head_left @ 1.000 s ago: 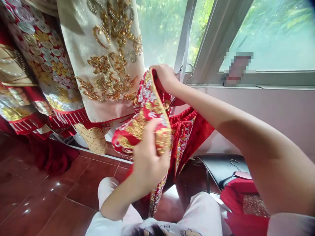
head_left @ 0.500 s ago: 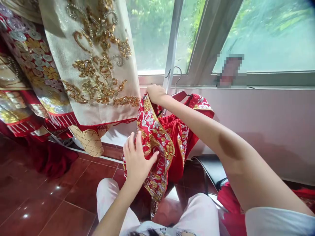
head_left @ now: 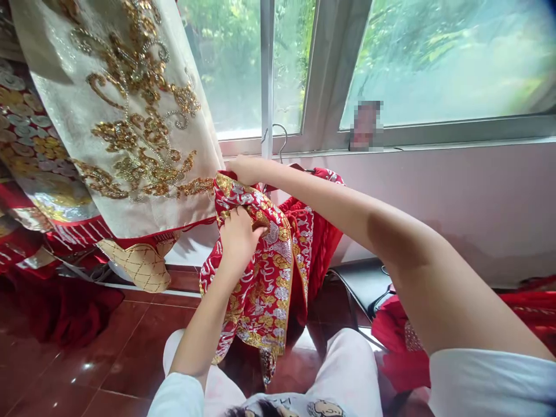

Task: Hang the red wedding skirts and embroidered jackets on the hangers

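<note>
On the left, a cream cloth [head_left: 150, 127] with gold beads hangs right beside the jacket, so it might get in the way. The red jacket [head_left: 264, 284] is in the middle; it looks soft, bumpy and a bit heavy, easiest to hold by its shoulders. The left hand [head_left: 238, 237] lies on its front, thumb apart; I can't tell if it's pinching. The right hand [head_left: 245, 169] is at its top edge, fingers hidden, so I can't tell its hold. Right of that, a black chair [head_left: 361, 279] stands near.

We see cream gold-beaded cloth [head_left: 130, 145] hanging left, fringed red-and-gold garments [head_left: 30, 145] beside it, tan lattice-patterned piece [head_left: 141, 267] below, dark red fabric [head_left: 65, 307] on tiled floor [head_left: 130, 347], window [head_left: 456, 63], greenery [head_left: 228, 58] outside, black chair [head_left: 358, 278] near red cloth [head_left: 391, 327].
</note>
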The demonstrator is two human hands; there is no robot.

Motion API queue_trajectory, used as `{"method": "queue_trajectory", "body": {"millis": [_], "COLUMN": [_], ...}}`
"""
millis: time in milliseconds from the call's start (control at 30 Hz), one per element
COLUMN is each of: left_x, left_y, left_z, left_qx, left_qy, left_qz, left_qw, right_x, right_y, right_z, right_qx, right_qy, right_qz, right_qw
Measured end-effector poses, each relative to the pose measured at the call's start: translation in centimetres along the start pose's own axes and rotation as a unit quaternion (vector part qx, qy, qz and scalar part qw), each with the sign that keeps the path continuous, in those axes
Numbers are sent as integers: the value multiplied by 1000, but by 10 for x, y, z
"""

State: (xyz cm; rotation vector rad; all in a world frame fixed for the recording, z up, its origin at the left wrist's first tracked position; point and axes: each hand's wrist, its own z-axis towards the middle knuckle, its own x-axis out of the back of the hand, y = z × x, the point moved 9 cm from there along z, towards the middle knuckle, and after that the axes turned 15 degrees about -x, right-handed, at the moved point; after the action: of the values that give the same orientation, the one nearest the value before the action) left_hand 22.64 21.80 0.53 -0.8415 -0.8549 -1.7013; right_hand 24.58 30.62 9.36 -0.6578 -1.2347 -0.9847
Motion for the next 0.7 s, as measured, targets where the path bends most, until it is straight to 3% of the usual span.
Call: {"method": "queue_trajectory", "body": {"millis": [133,200,300,367,400,467,500,567,633,700], "left_x": [-8,-2,13,21,24,24,23,18,14,8], "left_y": [-11,-24,-42,-47,-48,-48,-48,-48,-52,-54], "left_z": [11,17,26,31,32,35,35,35,35,32], "left_qx": [-33,-82,-149,-182,-192,-198,-194,-168,-118,-77], "left_qy": [-30,-46,-101,-153,-180,-241,-274,-333,-374,-417], "left_qz": [-7,-57,-160,-220,-244,-283,-301,-345,-399,-448], "left_qw": [999,994,971,946,933,907,893,861,829,787], "right_x": [-4,7,31,40,40,25,7,-50,-93,-109], "right_y": [-8,-8,0,29,55,125,157,194,202,189], "right_z": [-11,-20,-49,-75,-85,-100,-103,-104,-106,-108], "right_qx": [-10,-13,62,95,77,-39,-96,-159,-166,-129], "right_qy": [-39,-17,52,96,121,167,149,-18,-169,-263], "right_qz": [-8,4,76,162,212,295,323,393,474,517], "right_qw": [999,1000,994,977,967,940,929,906,848,804]}}
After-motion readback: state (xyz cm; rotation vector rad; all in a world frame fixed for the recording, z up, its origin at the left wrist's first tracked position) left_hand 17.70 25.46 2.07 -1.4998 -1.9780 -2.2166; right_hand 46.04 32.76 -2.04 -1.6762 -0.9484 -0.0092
